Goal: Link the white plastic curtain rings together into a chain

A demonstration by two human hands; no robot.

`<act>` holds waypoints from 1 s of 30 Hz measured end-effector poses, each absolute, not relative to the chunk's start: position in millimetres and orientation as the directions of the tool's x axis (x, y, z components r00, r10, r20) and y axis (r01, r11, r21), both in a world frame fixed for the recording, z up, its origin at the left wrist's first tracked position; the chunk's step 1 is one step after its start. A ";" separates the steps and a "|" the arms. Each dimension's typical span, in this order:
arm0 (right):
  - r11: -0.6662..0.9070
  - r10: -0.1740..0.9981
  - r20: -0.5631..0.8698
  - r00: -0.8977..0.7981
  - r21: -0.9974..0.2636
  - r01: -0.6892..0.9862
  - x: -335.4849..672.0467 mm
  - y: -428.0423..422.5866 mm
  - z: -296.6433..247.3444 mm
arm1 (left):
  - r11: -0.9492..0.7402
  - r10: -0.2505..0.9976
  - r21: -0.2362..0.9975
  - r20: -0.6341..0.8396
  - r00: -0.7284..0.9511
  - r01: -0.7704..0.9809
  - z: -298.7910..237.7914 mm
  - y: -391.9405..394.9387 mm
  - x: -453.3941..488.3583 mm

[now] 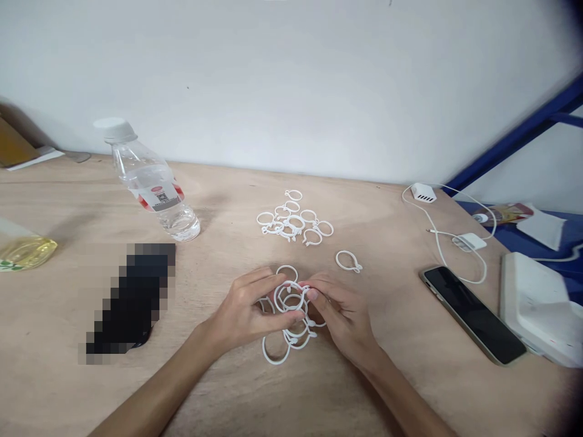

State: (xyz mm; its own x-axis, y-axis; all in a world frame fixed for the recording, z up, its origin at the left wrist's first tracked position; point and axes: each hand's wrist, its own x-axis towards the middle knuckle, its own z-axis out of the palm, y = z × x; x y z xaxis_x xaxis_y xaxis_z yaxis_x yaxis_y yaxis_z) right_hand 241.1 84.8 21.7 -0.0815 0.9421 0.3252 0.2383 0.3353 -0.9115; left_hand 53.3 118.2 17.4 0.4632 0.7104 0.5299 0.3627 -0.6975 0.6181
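Between my hands is a white plastic curtain ring [276, 300], raised over a loose pile of similar rings [276, 362]. My left hand [248, 306] grips its left side, with the thumb reaching along the lower edge. At the ring's upper right, where the small eyelet sits, the thumb and fingers of my right hand [348, 312] pinch it. Part of the pile beneath is hidden by my fingers. One single ring [347, 260] lies on the table just beyond my right hand. Farther back is a second group of several white rings [296, 223].
A clear water bottle [157, 185] stands at left, beside a blurred dark object [132, 297]. A bottle with yellow liquid [27, 252] is at the left edge. On the right are a phone [473, 315], a white charger with cable [423, 193] and a white device [537, 303].
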 end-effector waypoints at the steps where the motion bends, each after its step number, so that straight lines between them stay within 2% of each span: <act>1: 0.342 0.940 0.335 -0.071 -0.908 0.240 240.3 84.1 20.9 | -0.702 0.707 0.611 0.535 0.462 0.366 17.4 117.9 53.6; 7: 0.400 0.913 0.405 -0.044 -0.872 0.281 236.7 82.6 17.0 | -0.719 0.690 0.589 0.535 0.487 0.370 15.7 118.2 53.0; 10: 0.416 0.902 0.428 -0.059 -0.822 0.389 245.7 87.7 17.6 | -0.696 0.711 0.599 0.498 0.497 0.396 12.8 119.9 52.3; 12: 0.357 0.887 0.459 0.054 -0.755 0.550 260.8 94.4 17.3 | -0.642 0.763 0.620 0.459 0.455 0.451 11.0 121.4 52.5; 15: 0.138 0.825 0.491 0.278 -0.653 0.744 294.1 107.1 13.3 | -0.559 0.829 0.629 0.395 0.397 0.541 9.3 123.4 53.2; 18: -0.063 0.872 0.337 0.355 -0.641 0.765 325.0 116.7 7.2 | -0.559 0.828 0.592 0.367 0.424 0.581 8.4 124.2 53.3; 22: -0.126 0.939 0.181 0.292 -0.609 0.783 338.6 118.9 3.2 | -0.548 0.829 0.607 0.302 0.471 0.576 8.9 124.1 52.6; 24: -0.119 0.942 0.175 0.287 -0.625 0.772 333.3 117.5 3.6 | -0.532 0.834 0.644 0.286 0.471 0.550 10.0 124.2 52.5; 26: -0.049 0.949 0.201 0.245 -0.669 0.741 321.9 115.5 4.9 | -0.529 0.835 0.674 0.306 0.457 0.516 10.9 124.4 52.7; 30: 0.233 0.949 0.316 0.024 -0.747 0.623 287.0 106.8 9.3 | -0.524 0.842 0.715 0.351 0.411 0.463 11.2 123.7 53.5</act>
